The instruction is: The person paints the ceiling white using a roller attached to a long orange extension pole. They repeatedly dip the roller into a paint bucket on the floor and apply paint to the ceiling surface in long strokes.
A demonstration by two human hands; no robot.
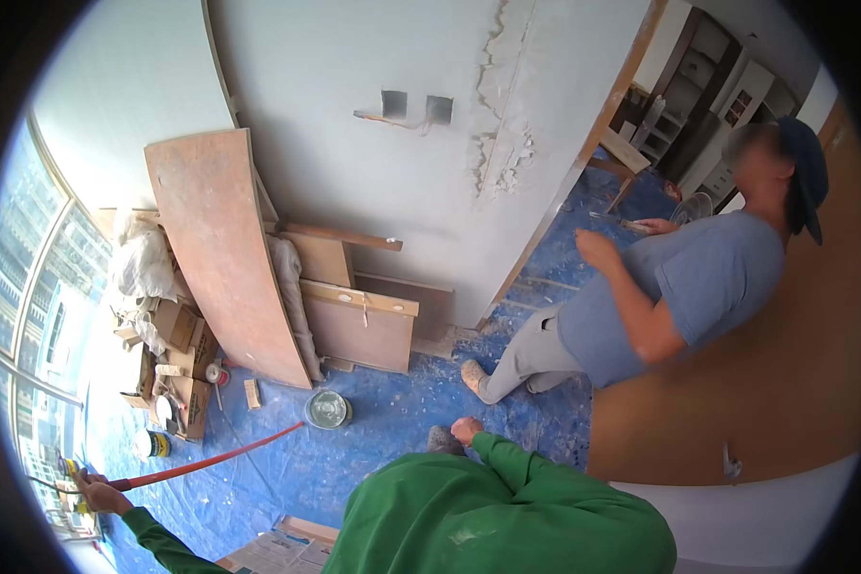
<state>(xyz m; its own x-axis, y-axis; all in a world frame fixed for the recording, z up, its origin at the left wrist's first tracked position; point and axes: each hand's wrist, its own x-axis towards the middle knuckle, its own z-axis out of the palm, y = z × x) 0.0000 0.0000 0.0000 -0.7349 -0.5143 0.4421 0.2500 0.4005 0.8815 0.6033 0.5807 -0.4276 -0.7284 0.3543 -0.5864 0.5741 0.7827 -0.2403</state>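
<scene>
Far to the left, my left hand (98,493) is closed at the near end of a long orange-red rod or hose (215,462). Its other end lies close to a round bucket (329,409) of greyish material on the floor. A small yellow-and-black object (70,468) shows by those fingers, with a dark cord beside it; I cannot tell whether it is part of what I hold. In front of my green top, my right hand (465,430) is down with its fingers curled, above my grey shoe (443,441). Whatever is inside that hand, if anything, is hidden.
Blue sheeting (383,402) covers the floor. Boards (225,249) lean on the wall, beside cardboard boxes (187,397) and a paint tin (151,443). At right stands a person (670,297) in a blue shirt and cap, one hand holding a tool (627,225). Newspaper (282,553) lies near me.
</scene>
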